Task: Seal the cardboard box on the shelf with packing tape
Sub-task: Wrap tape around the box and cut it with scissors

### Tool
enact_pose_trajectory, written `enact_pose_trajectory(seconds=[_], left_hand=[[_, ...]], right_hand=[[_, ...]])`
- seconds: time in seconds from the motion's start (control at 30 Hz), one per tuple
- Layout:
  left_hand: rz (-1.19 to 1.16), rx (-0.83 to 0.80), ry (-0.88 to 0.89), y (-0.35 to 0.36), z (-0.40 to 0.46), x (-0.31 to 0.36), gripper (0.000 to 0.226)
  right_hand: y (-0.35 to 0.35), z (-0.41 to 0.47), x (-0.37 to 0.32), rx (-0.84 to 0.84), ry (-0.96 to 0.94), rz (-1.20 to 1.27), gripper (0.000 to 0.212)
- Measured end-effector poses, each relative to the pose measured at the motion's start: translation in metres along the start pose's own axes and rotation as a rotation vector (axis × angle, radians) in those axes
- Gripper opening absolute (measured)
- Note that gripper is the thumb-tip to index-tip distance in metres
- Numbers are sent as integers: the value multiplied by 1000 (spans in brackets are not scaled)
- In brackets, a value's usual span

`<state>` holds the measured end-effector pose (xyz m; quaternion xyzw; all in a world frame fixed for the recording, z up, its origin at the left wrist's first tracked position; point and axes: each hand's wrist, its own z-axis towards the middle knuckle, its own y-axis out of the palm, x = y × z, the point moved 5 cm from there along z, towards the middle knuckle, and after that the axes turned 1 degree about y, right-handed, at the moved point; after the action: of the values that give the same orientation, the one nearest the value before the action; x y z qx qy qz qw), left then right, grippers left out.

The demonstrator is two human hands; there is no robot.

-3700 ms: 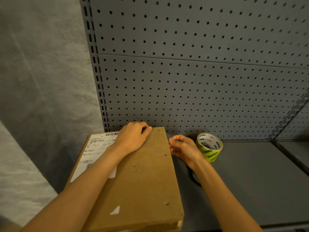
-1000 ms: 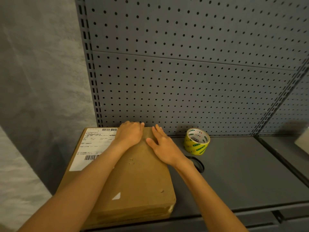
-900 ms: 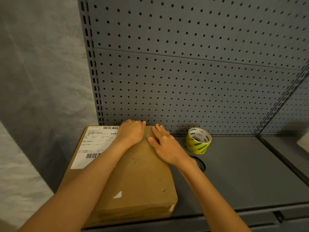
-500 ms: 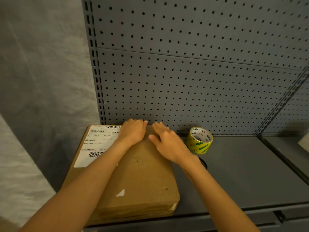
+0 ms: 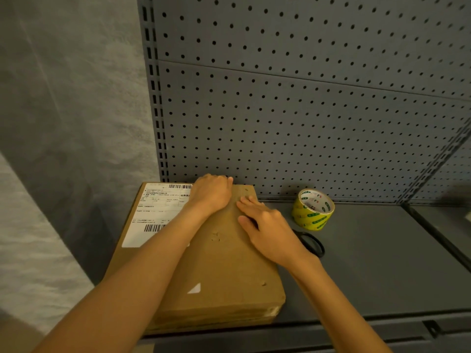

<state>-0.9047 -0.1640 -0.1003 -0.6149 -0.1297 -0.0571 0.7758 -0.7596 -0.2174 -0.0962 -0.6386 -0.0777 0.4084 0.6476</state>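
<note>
A flat brown cardboard box point(image 5: 219, 271) with a white shipping label point(image 5: 155, 212) lies on the left end of the grey shelf point(image 5: 382, 263). My left hand point(image 5: 211, 194) rests on the box's far edge, fingers bent down over it. My right hand point(image 5: 267, 230) lies palm down on the box's top near its right edge, fingers stretched toward the far end. A yellow roll of packing tape point(image 5: 312, 208) with green print stands on the shelf to the right of the box, apart from both hands.
A black loop, seemingly a scissors handle point(image 5: 312, 244), lies on the shelf beside my right wrist. A grey pegboard point(image 5: 305, 110) backs the shelf. A grey wall point(image 5: 63, 123) is at the left. A shelf divider point(image 5: 433, 233) runs at the right.
My right hand moved from beside the box's right edge onto its top, then slid back toward me along the top. My left hand stayed on the far edge.
</note>
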Motion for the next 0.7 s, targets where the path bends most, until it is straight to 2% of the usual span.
enact_pose_trajectory(seconds=[0.13, 0.27, 0.5, 0.63, 0.7], left_hand=[[-34, 5, 0, 1, 0, -3, 49], [-44, 19, 9, 1, -2, -1, 48], [-48, 2, 4, 2, -4, -2, 48], [-27, -10, 5, 1, -4, 0, 47], [-21, -16, -4, -1, -4, 0, 47]], right_hand=[[-13, 10, 5, 40, 71, 152, 42], [-5, 26, 13, -52, 153, 254, 55], [14, 24, 23, -73, 280, 614, 59], [20, 21, 29, -46, 429, 952, 66], [20, 20, 31, -39, 459, 992, 67]])
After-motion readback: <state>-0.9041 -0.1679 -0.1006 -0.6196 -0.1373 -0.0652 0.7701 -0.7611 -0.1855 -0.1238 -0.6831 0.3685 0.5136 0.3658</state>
